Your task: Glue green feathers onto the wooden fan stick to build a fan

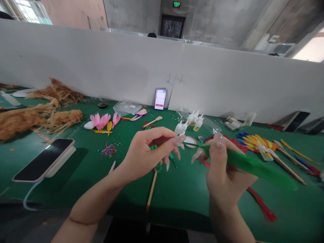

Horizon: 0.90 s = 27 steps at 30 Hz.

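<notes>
A long green feather (263, 170) stretches between my two hands above the table. My right hand (220, 175) grips it near the lower end of its vane, thumb on top. The thumb and fingertips of my left hand (146, 152) are pinched on the thin quill end. Below my left hand lies a wooden stick (152, 192) with green pieces at its far end, which my fingers partly hide. A red feather (263, 204) rests on the table beside my right wrist.
Small glue bottles (198, 123) stand behind my hands. To the left are pink feathers (100, 121), colourful bits (108, 150), a phone on a stand (47, 160) and dried brown grass (53, 98). Yellow and blue feathers (255, 141) lie right. An upright phone (160, 99) leans on the white partition (113, 67).
</notes>
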{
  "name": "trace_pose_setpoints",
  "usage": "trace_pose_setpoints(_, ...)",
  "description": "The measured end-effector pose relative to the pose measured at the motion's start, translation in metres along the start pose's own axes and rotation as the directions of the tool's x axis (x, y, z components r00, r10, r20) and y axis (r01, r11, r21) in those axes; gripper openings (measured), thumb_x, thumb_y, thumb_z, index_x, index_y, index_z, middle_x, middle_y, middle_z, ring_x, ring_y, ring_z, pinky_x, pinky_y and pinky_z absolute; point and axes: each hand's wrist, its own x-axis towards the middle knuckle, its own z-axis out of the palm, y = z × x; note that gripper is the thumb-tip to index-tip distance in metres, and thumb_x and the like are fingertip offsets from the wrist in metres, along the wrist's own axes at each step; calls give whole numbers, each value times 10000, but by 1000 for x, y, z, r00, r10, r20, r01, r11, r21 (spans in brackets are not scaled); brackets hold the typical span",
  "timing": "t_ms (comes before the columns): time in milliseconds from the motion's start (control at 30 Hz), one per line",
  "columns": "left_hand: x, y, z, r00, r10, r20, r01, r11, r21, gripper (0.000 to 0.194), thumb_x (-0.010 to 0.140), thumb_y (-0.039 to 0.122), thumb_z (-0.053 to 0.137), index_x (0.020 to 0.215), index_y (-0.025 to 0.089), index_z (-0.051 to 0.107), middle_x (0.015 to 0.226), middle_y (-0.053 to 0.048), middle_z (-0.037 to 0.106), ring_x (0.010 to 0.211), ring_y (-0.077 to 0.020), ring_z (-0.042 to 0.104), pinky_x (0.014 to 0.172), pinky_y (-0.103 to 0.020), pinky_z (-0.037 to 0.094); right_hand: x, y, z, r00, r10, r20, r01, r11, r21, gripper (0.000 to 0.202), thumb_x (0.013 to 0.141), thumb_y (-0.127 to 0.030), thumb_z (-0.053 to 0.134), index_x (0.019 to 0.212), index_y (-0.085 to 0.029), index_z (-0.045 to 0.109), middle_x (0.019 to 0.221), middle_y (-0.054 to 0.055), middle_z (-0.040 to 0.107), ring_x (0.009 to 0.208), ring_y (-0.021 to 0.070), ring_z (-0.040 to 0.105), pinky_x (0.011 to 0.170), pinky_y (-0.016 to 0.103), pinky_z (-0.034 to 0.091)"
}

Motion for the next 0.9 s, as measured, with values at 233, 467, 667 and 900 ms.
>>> trace_pose_setpoints(233, 7, -1, -19, 985, 170, -32, -118, 793, 597, 368, 916, 245, 448, 555, 179, 466, 445, 41, 475, 412, -68, 445, 441, -216, 354, 12, 8, -8, 996, 57, 76, -62, 996, 61, 360, 912, -242, 529, 557, -194, 502, 512, -51, 497, 437, 75, 493, 444, 246, 404)
trace_pose_setpoints(467, -7, -48, -98, 905, -339, -255, 400, 483, 778, 334, 806, 506, 565, 667, 204, 600, 537, 15, 609, 516, -145, 561, 518, -252, 372, 26, 34, -11, 890, 142, 434, -134, 990, -49, 236, 858, -371, 603, 725, -186, 662, 620, -17, 645, 531, 91, 565, 457, 212, 410)
trace_pose_setpoints(667, -48, -104, -165, 726, -590, -352, 543, 179, 820, 346, 723, 527, 584, 804, 206, 685, 755, -62, 702, 722, -260, 632, 597, -305, 414, 26, 49, 9, 607, 294, 738, -294, 946, -135, 504, 871, -498, 529, 495, -165, 575, 466, -4, 615, 403, 74, 533, 436, 217, 419)
trace_pose_setpoints(900, -51, -87, -145, 766, -491, -415, 569, 219, 792, 376, 744, 567, 541, 683, 209, 640, 722, -61, 685, 730, -262, 632, 646, -326, 441, 16, 67, 31, 404, 293, 867, -283, 941, -186, 553, 868, -556, 488, 462, -209, 348, 378, -38, 502, 341, 68, 487, 415, 226, 389)
